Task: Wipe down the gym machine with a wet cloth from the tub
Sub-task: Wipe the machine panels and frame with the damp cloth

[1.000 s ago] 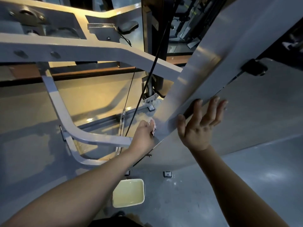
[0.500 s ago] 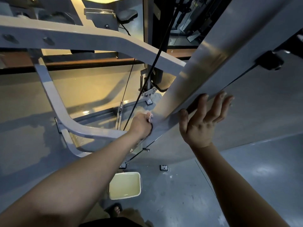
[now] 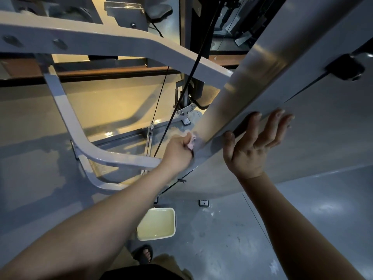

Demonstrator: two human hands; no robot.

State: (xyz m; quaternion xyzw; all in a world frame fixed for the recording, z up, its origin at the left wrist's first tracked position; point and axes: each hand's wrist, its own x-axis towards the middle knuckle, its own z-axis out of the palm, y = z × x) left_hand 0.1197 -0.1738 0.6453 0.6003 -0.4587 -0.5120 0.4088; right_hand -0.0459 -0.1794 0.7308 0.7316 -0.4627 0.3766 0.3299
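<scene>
A wide grey slanted beam [image 3: 262, 63] of the gym machine runs from the upper right down to the middle. My left hand [image 3: 178, 151] grips a small pink cloth [image 3: 191, 142] and presses it against the beam's lower left face. My right hand [image 3: 254, 146] rests on the beam's right edge, thumb on the near face and straight fingers spread past the edge. A white tub [image 3: 156, 224] with pale liquid stands on the floor below my left forearm.
A curved grey frame bar [image 3: 84, 136] and an upper crossbar [image 3: 113, 40] lie to the left. A black cable [image 3: 187, 85] runs down between them and the beam. My sandalled foot [image 3: 144, 254] is beside the tub on the grey floor [image 3: 232, 239].
My left hand with the cloth has slid up along the beam. My right hand has shifted slightly up the beam's edge. The view has tilted down, showing the foot.
</scene>
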